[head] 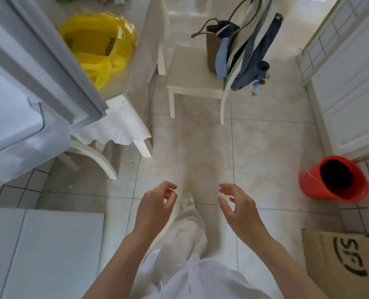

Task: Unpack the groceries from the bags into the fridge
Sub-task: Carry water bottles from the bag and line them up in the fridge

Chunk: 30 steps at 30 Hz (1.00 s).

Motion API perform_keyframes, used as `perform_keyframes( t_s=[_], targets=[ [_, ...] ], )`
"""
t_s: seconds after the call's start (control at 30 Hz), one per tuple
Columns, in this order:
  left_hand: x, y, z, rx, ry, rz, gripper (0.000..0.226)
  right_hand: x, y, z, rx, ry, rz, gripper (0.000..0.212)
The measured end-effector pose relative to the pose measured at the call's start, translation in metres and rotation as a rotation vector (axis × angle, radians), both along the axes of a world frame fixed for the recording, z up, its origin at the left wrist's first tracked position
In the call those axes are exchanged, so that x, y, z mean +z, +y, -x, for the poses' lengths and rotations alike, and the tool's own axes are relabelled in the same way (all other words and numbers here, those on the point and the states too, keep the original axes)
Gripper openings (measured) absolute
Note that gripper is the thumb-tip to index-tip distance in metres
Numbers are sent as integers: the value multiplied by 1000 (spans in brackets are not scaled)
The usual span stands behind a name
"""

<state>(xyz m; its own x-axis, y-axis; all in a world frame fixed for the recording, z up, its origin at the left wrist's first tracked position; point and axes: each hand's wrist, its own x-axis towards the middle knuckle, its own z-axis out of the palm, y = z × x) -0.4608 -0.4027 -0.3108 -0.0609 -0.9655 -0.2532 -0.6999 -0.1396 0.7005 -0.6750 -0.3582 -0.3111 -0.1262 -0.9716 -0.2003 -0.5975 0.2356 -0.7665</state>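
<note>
**K:** Over the tiled floor (265,147), mid-walkway: both hands out front, holding nothing. Left hand (155,205) has fingers loosely curled, right hand (237,207) is relaxed with fingers half spread. Neither touches anything.

**R:** Where are the groceries?

**K:** Yellow plastic bag (99,44), upper left, sitting on a white chair (123,124) just beside the open fridge door (49,67). Bag mouth gapes upward. Can't tell what's left inside, folds hide it.

**R:** Why parked there?

**K:** My guess is a short carry: chair seat lifts the bag to reach height, right next to the door. Door stands swung out and its edge overlaps the bag in view, so access is from the walkway side.

**R:** Second bag?

**K:** Brown tote (214,46) with long handles on another white chair (192,76), straight ahead. Jeans (259,52) hang over that chair's back. Whether the tote holds groceries, can't tell.

**R:** Step in hand?

**K:** Reads as between items: empty hands raised ready to reach, body facing the chairs. One trouser leg and a shoe (187,200) are stepping forward.

**R:** Hazards?

**K:** Orange bucket (332,180) tipped on the floor at right and a cardboard box (343,266) nearer, both well off the path. Door edge at bag height is the real snag point.
</note>
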Motion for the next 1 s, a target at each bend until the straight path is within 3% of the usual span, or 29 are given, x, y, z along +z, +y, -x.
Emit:
perform_keyframes(
  t_s=[0.43, 1.0],
  targets=[
    [9, -224, 34, 33, 41, 36, 14, 13, -226, 26, 171, 117, 39, 31],
    [-6, -401, 30, 323, -55, -6, 15, -3, -498, 32, 549, 158, 13, 30]
  ],
)
